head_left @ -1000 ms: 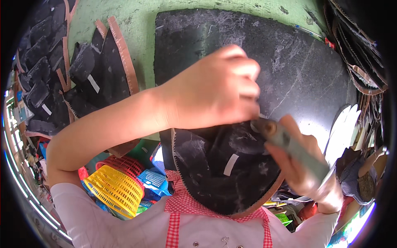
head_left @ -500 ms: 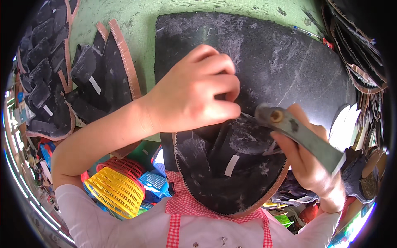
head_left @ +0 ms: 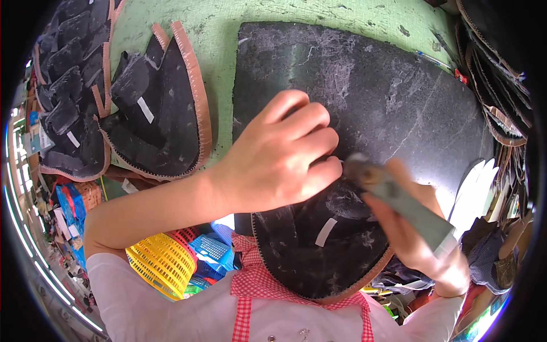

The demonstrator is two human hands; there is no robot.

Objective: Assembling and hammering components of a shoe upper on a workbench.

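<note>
Hidden: upper end of the black piece (head_left: 319, 268), under the left hand (head_left: 282, 154); the hammer (head_left: 401, 205) is blurred, its handle largely out of sight.
Left hand: fingers curled inward, knuckles up, tips not visible; cannot tell whether they pinch the piece.
Right hand (head_left: 413, 225): fingers wrapped round the hammer, palm side obscured.
Black piece, position: at the board's near edge, in front of the person's chest; white strip (head_left: 326, 232) on its face.
Black piece, direction: rounded, tan-bordered end toward the person; long axis roughly away from the body.
Hammer head axis: upper left to lower right; dark end beside the left hand, broad end toward the right wrist.
Surface: scuffed black board (head_left: 359, 91) on a green tabletop (head_left: 219, 74); similar tan-edged pieces (head_left: 162, 117) at left.
Room: yellow basket (head_left: 162, 265) below the left forearm; outer rim dark, cut off.
</note>
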